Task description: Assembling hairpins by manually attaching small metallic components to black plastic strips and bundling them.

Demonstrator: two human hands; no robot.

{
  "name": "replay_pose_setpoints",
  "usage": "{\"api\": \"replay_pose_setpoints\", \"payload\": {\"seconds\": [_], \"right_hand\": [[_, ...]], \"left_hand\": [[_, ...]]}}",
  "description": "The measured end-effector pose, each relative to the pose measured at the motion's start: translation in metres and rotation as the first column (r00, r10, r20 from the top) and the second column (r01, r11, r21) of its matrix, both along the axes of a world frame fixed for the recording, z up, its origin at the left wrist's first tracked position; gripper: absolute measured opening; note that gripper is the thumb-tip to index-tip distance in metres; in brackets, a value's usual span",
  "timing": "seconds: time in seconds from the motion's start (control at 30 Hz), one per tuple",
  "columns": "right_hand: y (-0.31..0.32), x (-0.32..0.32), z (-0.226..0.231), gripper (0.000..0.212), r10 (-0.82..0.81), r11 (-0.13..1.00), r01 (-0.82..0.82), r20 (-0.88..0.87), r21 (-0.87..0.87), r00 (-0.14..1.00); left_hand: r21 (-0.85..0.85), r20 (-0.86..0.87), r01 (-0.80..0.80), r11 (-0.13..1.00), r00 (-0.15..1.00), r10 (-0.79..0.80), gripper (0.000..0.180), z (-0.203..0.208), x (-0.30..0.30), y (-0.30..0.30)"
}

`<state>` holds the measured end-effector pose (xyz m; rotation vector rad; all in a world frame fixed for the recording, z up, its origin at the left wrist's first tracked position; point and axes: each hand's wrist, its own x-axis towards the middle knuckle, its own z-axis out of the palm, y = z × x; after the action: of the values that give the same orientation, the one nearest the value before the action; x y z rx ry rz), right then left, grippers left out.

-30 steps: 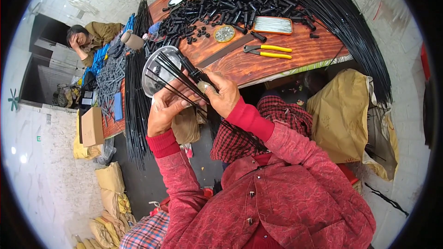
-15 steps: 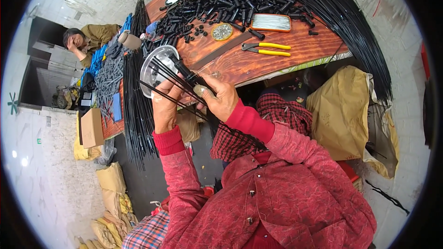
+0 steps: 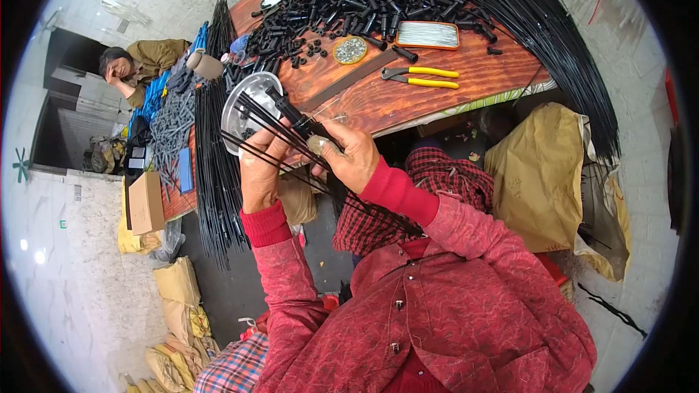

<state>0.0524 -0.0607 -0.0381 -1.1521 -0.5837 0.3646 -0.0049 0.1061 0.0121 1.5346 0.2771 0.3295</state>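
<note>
My left hand [image 3: 262,171] is closed around several thin black rods [image 3: 251,109], which slant down across the front of me towards my lap. Held against them is a black ribbed tube-shaped part [image 3: 290,111], gripped at its lower end by my right hand [image 3: 355,161]. The right thumb has a pale covering on it, and the other right fingers are partly hidden. A fine thin strand [image 3: 325,108] shows just above the right hand. Behind the rods stands a round clear bowl [image 3: 231,113] with a few small dark pieces in it.
Pliers with yellow handles [image 3: 433,76], a tray of thin metal pins [image 3: 428,35] and a round dish of small metal bits [image 3: 350,49] lie on the wooden table [image 3: 378,102]. Black tube parts [image 3: 364,4] are heaped behind. A person [image 3: 149,62] sits far left. Right stands a tan sack [image 3: 535,175].
My right hand has shifted very slightly to the right. Both hands keep their hold on the rods and the black part.
</note>
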Motion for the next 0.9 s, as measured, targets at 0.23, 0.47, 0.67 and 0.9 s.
{"api": "replay_pose_setpoints", "payload": {"seconds": [0.23,0.47,0.67,0.9], "right_hand": [[-0.001,0.000,0.004,0.038,-0.017,1.000,0.016,0.025,0.022,1.000],[-0.001,0.001,-0.001,0.038,-0.047,0.999,0.049,0.069,-0.021,0.997],[-0.003,-0.002,0.003,0.049,-0.164,0.984,0.174,0.242,-0.024,0.956],[-0.007,-0.003,0.009,0.054,-0.112,0.985,0.137,0.211,-0.105,0.971]], "left_hand": [[-0.002,0.022,0.037,0.999,0.999,-0.037,0.034,0.007,-0.002,-0.011],[0.035,0.019,0.016,0.999,1.000,-0.017,0.035,0.014,-0.001,-0.021],[-0.006,-0.024,-0.068,0.998,0.997,0.068,0.032,0.009,-0.004,-0.020],[0.061,0.010,-0.121,0.991,0.993,0.120,0.025,0.018,-0.001,-0.036]]}}
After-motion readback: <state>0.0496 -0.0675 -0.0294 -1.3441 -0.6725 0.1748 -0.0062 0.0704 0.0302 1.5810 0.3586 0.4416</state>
